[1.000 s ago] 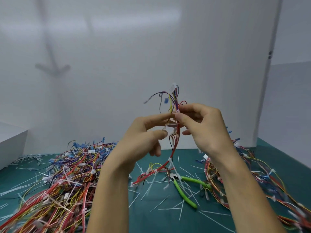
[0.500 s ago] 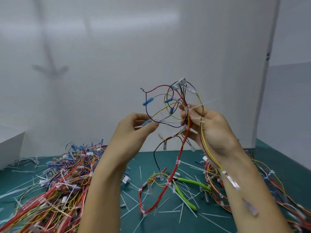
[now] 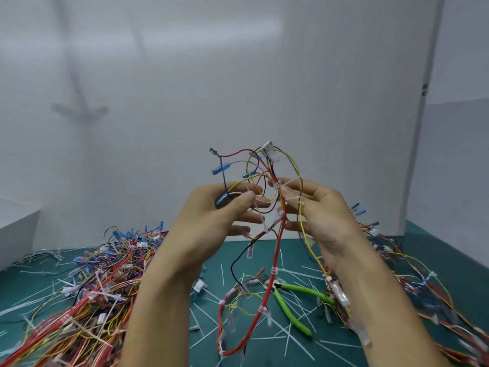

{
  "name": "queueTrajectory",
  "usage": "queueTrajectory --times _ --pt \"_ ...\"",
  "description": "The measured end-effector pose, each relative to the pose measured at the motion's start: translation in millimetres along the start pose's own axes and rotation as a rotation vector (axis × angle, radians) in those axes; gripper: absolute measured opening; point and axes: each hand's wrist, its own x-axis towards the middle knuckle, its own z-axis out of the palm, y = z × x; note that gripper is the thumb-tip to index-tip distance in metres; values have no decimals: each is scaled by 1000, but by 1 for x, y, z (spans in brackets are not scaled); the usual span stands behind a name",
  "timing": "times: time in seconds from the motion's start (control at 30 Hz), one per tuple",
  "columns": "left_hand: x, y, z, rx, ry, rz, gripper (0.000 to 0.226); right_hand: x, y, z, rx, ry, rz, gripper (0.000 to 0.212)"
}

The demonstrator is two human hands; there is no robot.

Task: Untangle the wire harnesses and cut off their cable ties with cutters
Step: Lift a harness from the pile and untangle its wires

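Red-and-yellow wire harness (image 3: 276, 250) in the pinching grip of left hand (image 3: 211, 218) and right hand (image 3: 324, 215).

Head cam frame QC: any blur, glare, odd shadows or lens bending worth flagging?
Head view: soft, even light, a pale bright band high on the white wall, a faint arrow-shaped shadow at its left. Left hand, right hand and the held wire harness are fairly sharp; the clear connectors dangling by the right forearm are smeared. The panel edge at right leans, likely wide-angle distortion.
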Motion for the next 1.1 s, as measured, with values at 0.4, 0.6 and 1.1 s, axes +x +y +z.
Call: queueTrajectory --times 0.4,0.6,1.1 --pt "3 -5 -7 -29 161 -11 17 -10 -19 -4 -27 -154 25 38" --pt "1 -1 -4 -54 137 -1 16 -13 -12 9 -49 -41 -67 8" --pt "3 -3 -3 -31 167 -46 29 -11 -11 7 46 135 -143 7"
